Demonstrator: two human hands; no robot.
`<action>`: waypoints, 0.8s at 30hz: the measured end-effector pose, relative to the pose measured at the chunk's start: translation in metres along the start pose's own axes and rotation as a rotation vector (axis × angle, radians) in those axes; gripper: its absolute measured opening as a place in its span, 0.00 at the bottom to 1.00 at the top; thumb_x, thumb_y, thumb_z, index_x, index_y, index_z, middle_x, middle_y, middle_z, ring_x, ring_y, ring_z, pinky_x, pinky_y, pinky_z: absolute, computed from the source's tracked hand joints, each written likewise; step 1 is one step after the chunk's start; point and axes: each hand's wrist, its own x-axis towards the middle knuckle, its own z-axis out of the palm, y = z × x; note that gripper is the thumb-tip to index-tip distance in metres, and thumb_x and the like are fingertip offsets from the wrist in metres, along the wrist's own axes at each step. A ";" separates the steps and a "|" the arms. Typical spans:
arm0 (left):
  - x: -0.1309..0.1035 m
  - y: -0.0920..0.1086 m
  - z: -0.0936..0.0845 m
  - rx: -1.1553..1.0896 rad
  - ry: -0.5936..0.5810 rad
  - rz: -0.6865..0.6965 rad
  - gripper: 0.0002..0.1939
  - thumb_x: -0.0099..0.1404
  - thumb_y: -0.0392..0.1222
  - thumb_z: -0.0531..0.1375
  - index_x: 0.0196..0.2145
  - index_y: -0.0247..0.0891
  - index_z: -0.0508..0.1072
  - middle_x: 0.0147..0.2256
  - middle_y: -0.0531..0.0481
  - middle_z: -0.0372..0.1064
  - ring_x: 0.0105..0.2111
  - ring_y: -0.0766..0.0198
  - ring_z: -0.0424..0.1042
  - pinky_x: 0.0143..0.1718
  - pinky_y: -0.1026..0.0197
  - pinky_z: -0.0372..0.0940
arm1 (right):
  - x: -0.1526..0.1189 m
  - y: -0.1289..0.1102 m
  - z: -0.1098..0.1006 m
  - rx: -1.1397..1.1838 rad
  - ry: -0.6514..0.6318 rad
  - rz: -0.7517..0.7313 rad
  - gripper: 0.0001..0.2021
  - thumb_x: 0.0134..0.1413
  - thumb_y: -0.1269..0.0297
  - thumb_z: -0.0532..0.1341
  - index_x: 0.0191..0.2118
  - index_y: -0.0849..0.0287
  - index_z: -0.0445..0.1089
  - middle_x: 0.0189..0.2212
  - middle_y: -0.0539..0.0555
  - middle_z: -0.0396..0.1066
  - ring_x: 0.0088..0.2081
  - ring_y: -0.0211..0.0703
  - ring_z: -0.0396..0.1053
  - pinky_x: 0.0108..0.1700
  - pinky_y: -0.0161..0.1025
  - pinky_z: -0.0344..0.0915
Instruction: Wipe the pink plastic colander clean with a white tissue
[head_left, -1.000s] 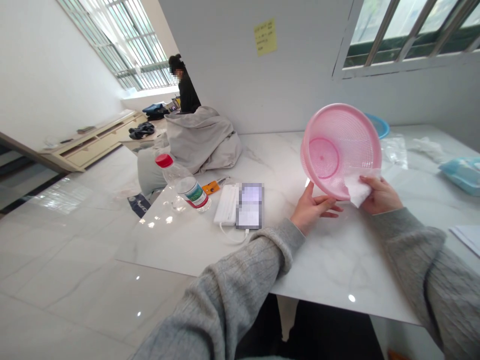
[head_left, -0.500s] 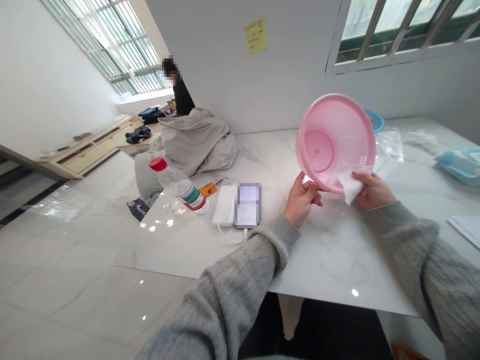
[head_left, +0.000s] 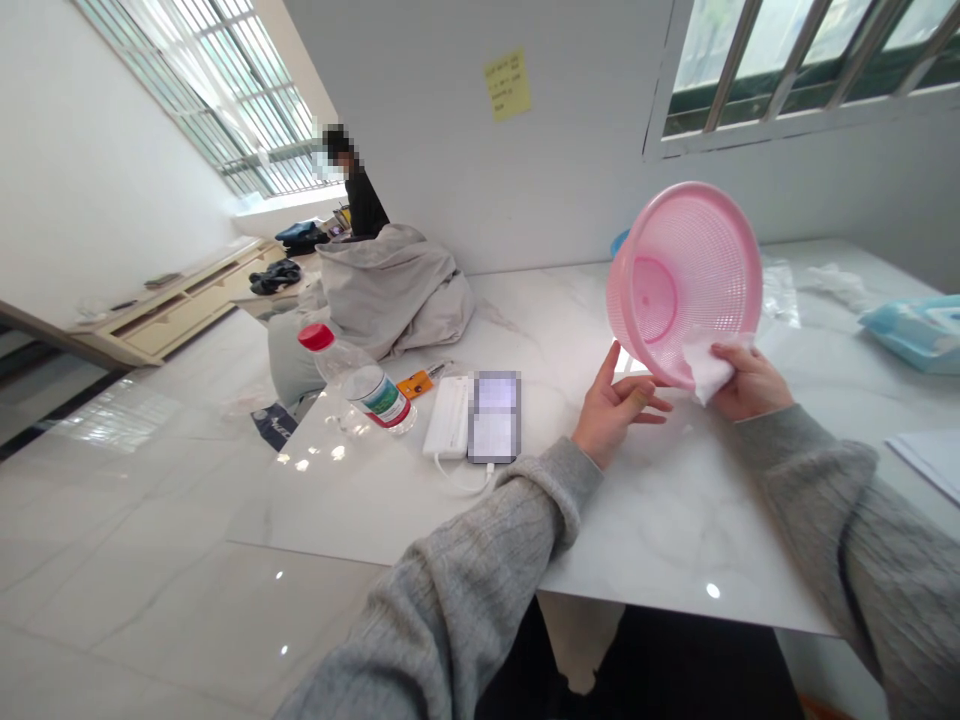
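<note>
A pink plastic mesh basket (head_left: 716,255) is tilted above the white table, its open mouth facing me. My right hand (head_left: 754,385) pinches a white wipe (head_left: 706,366) over the basket's lower right rim, gripping rim and wipe together. Just below the rim on the left, my left hand (head_left: 609,412) has its fingers spread, with the index fingertip at the basket's lower left edge. Whether that fingertip bears any weight I cannot tell. The fingers behind the basket wall are hidden.
A clear bottle with red cap (head_left: 364,385), a white power bank (head_left: 448,417) and a cabled phone (head_left: 495,417) lie left. Grey cloth (head_left: 397,285) sits behind them. At right are a blue wipes pack (head_left: 911,330) and clear plastic (head_left: 781,293). A person (head_left: 365,200) is far back.
The basket has shifted slightly right with my right hand and the wipe. My left hand's fingers have loosened from the rim and spread apart.
</note>
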 end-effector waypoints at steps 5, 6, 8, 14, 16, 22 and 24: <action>0.001 -0.005 0.000 0.069 -0.117 -0.051 0.63 0.62 0.59 0.77 0.81 0.49 0.44 0.55 0.36 0.81 0.42 0.56 0.83 0.44 0.53 0.77 | -0.007 0.000 0.004 -0.010 -0.096 0.022 0.13 0.41 0.78 0.73 0.36 0.58 0.78 0.37 0.55 0.80 0.39 0.43 0.79 0.43 0.36 0.83; 0.002 -0.007 0.000 0.073 -0.126 -0.055 0.62 0.62 0.60 0.76 0.81 0.50 0.45 0.55 0.35 0.81 0.42 0.56 0.83 0.44 0.53 0.77 | -0.008 0.000 0.005 -0.013 -0.091 0.021 0.13 0.41 0.78 0.73 0.36 0.58 0.78 0.36 0.55 0.80 0.37 0.42 0.79 0.42 0.35 0.82; 0.003 -0.009 -0.002 0.077 -0.129 -0.050 0.61 0.63 0.62 0.75 0.80 0.49 0.45 0.55 0.35 0.81 0.39 0.57 0.82 0.43 0.53 0.76 | -0.010 0.001 0.007 -0.014 -0.091 0.024 0.13 0.42 0.77 0.73 0.36 0.58 0.79 0.35 0.54 0.80 0.36 0.41 0.78 0.41 0.35 0.82; 0.008 -0.009 -0.003 0.079 -0.020 0.067 0.57 0.65 0.63 0.73 0.79 0.48 0.49 0.42 0.47 0.82 0.29 0.65 0.74 0.37 0.57 0.72 | -0.011 0.005 0.007 -0.036 -0.142 0.055 0.11 0.43 0.74 0.76 0.34 0.58 0.78 0.35 0.55 0.80 0.35 0.42 0.78 0.37 0.34 0.82; 0.008 -0.005 -0.002 0.062 0.039 0.118 0.54 0.68 0.59 0.72 0.80 0.49 0.49 0.39 0.50 0.80 0.27 0.66 0.71 0.35 0.58 0.69 | -0.010 0.006 0.005 -0.046 -0.151 0.057 0.10 0.44 0.74 0.75 0.34 0.58 0.78 0.35 0.55 0.80 0.35 0.43 0.78 0.38 0.36 0.82; 0.003 0.005 -0.001 -0.006 0.174 0.192 0.52 0.71 0.57 0.70 0.81 0.44 0.48 0.29 0.59 0.67 0.23 0.69 0.58 0.31 0.60 0.65 | -0.003 0.001 0.000 -0.067 -0.020 0.037 0.10 0.42 0.78 0.71 0.34 0.60 0.78 0.36 0.57 0.80 0.38 0.48 0.79 0.37 0.43 0.85; 0.002 0.003 0.000 -0.008 0.183 0.204 0.53 0.71 0.59 0.70 0.81 0.42 0.47 0.27 0.60 0.64 0.23 0.69 0.57 0.29 0.61 0.65 | 0.000 -0.001 -0.001 -0.086 0.048 0.022 0.10 0.42 0.79 0.70 0.33 0.60 0.78 0.35 0.58 0.79 0.37 0.48 0.79 0.35 0.43 0.84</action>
